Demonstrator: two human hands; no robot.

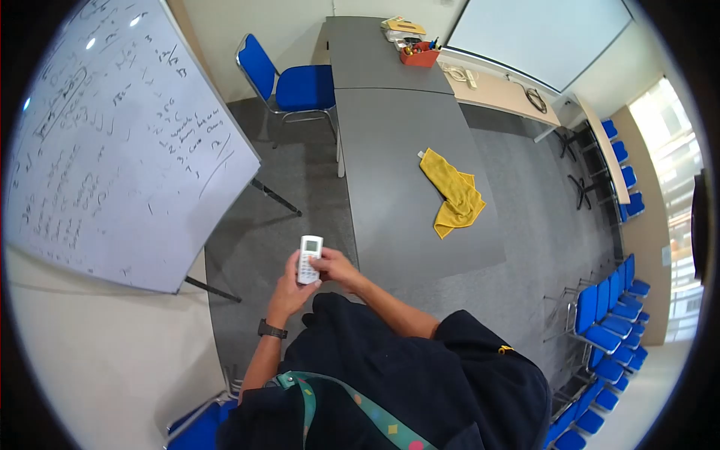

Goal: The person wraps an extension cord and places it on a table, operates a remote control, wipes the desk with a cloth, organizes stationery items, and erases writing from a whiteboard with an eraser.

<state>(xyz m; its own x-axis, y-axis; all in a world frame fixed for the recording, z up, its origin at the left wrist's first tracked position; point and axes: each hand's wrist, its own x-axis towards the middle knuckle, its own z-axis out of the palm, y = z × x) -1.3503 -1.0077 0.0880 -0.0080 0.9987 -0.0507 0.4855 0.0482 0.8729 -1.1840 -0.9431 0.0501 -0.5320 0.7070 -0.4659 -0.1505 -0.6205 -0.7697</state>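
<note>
A white remote control [309, 259] with a small grey display at its top end is held upright in front of my body. My left hand [287, 289], with a dark watch on its wrist, is closed around the remote's left side and lower end. From the right, my right hand [337, 268] grips the remote's other edge, its thumb over the buttons. The fingers behind the remote are hidden. Beyond my right hand, a crumpled yellow cloth [454, 193] lies on the grey table [405, 135].
A whiteboard [127, 142] covered in handwriting stands at the left, its dark legs reaching across the floor. A blue chair [300, 86] is beside the table. At the far end sits a red box [420, 54] of stationery. Several blue chairs [600, 315] line the right.
</note>
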